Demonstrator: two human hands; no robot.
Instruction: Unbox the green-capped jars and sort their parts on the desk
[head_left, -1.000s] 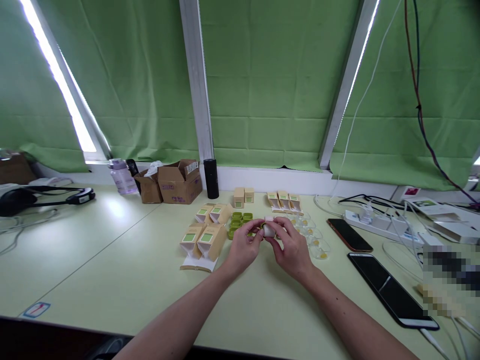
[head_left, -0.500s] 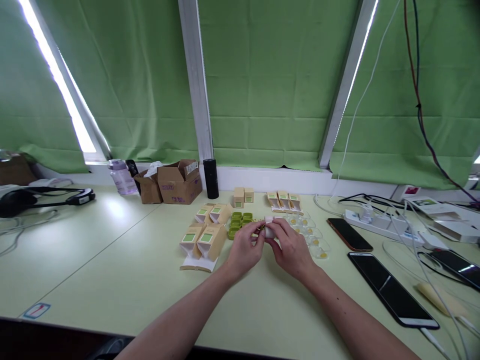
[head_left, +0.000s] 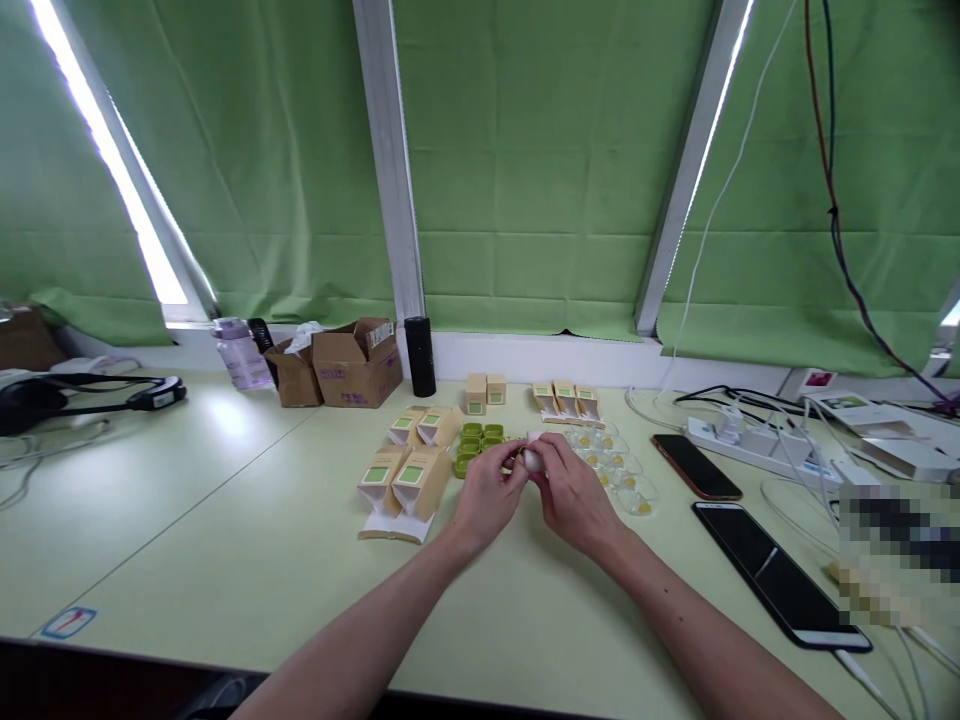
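A small white object (head_left: 533, 460) with a rounded lower end is held over the table between my hands. My right hand (head_left: 581, 500) grips it from the right with bent fingers. My left hand (head_left: 489, 495) is pinched closed against its left side; what lies between those fingertips is mostly hidden. Just behind my left hand stand several small green square cups (head_left: 470, 444). Open kraft boxes (head_left: 421, 480) with green labels lie to the left. Clear plastic domes (head_left: 636, 492) with yellow spots sit beyond my right hand, partly covered by it.
Two small closed boxes (head_left: 476, 393) and a row of open ones (head_left: 568, 402) stand farther back. A black cylinder (head_left: 421, 357) and a cardboard carton (head_left: 356, 370) are by the wall. Phones (head_left: 776, 570), cables and a power strip (head_left: 757, 448) occupy the right side.
The fingers of my right hand have closed in a little over the white object, covering more of its top. The view has shifted slightly; the things on the table stay put.
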